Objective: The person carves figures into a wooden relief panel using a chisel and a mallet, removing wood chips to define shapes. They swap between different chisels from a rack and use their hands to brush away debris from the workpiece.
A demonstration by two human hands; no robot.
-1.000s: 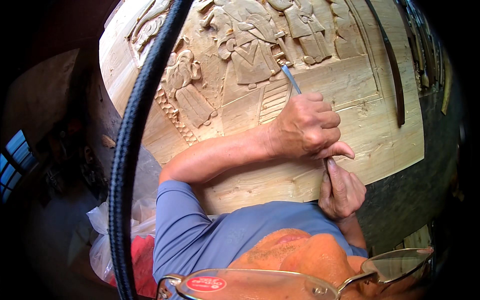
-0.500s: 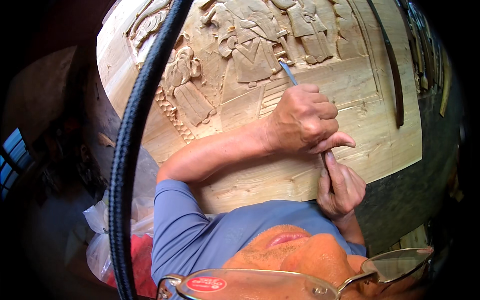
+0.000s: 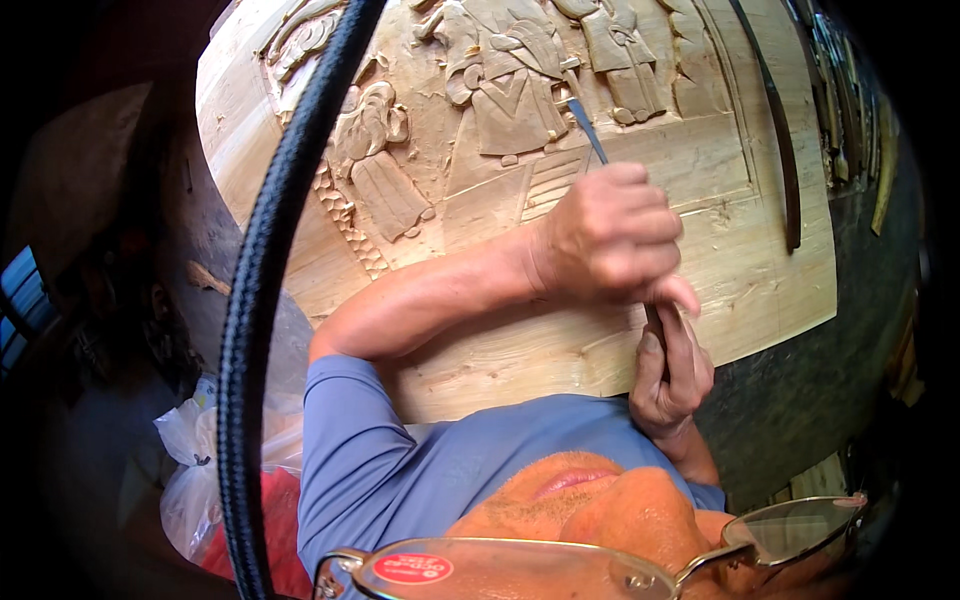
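Observation:
A pale wooden panel carved in relief with robed figures lies before me. My left hand is wrapped round the shaft of a chisel, knuckles up and thumb pointing right. The blade's tip is at the recess beside the central carved figure, above some carved steps. Just below, my right hand grips the chisel's dark handle end, fingers closed on it. Most of the handle is hidden by both hands.
A long dark strip lies along the panel's right side. Several long tools sit beyond its far right edge. A black braided cable crosses the view at left. A clear plastic bag and something red are at lower left.
The chisel's tip has shifted slightly farther up along the recess, with more blade showing past my left hand. My right hand has moved a little left and up. Both keep their grip.

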